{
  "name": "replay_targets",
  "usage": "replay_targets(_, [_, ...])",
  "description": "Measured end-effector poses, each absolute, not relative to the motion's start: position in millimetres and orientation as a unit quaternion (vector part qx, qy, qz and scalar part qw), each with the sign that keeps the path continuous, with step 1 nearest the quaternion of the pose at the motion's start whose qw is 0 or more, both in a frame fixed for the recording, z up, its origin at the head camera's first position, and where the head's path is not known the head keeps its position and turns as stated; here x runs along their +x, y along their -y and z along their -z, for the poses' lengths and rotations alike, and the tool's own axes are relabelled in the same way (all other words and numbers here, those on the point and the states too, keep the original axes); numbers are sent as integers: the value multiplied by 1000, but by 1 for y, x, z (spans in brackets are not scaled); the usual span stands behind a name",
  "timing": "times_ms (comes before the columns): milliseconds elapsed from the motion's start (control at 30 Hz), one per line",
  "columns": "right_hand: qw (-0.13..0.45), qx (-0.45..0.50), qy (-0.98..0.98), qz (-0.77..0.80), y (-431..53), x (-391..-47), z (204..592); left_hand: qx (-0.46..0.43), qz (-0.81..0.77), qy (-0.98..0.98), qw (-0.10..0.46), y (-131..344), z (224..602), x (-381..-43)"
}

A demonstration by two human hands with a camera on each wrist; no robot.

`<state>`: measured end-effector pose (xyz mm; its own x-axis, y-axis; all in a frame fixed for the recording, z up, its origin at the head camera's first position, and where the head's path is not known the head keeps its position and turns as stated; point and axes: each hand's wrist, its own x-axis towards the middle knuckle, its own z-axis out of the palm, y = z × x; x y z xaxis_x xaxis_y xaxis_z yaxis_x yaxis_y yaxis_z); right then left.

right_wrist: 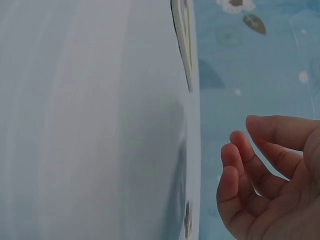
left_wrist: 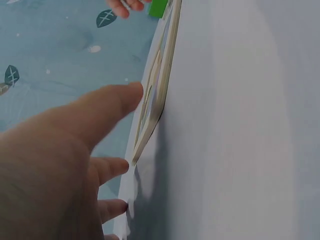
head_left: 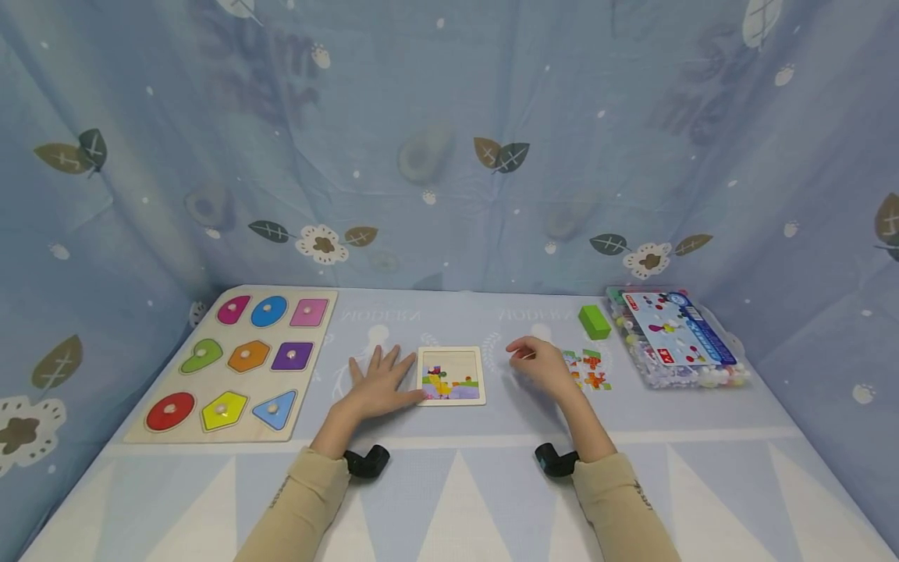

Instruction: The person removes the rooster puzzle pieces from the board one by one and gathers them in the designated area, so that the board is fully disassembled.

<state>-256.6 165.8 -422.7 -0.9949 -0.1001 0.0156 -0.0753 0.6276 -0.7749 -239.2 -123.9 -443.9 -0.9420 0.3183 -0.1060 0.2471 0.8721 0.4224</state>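
Note:
My left hand lies with fingers spread on the table, its thumb reaching the lower left edge of a small wooden puzzle tray. The tray's lower part holds a colourful picture with a yellow figure; bare wood shows above it. To the right of the tray, my right hand is raised over the table with thumb and fingertips together. They pinch a small pale-edged puzzle piece, mostly hidden by the fingers. Several loose puzzle pieces in green and orange lie beside that hand, partly covered by it.
On the left lies a wooden shape board with coloured knobbed shapes. A green block sits at the back right, next to a clear plastic case of beads with a printed label. A patterned blue curtain hangs behind the table.

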Motion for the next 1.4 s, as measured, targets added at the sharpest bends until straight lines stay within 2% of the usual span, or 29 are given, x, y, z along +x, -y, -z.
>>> replay_targets(400, [65, -90, -896, 431, -104, -268, 428, 133, -198, -967, 94, 120, 449, -242])
replay_targets(1000, [124, -133, -907, 380, -73, -275, 435, 131, -184, -970, 93, 118, 449, -241])
replay_targets(1233, [115, -163, -929, 313, -65, -276, 437, 132, -179, -970, 97, 119, 448, -241])
replay_targets(1400, [101, -171, -923, 330, -64, -275, 436, 134, -178, -970, 97, 120, 449, -241])
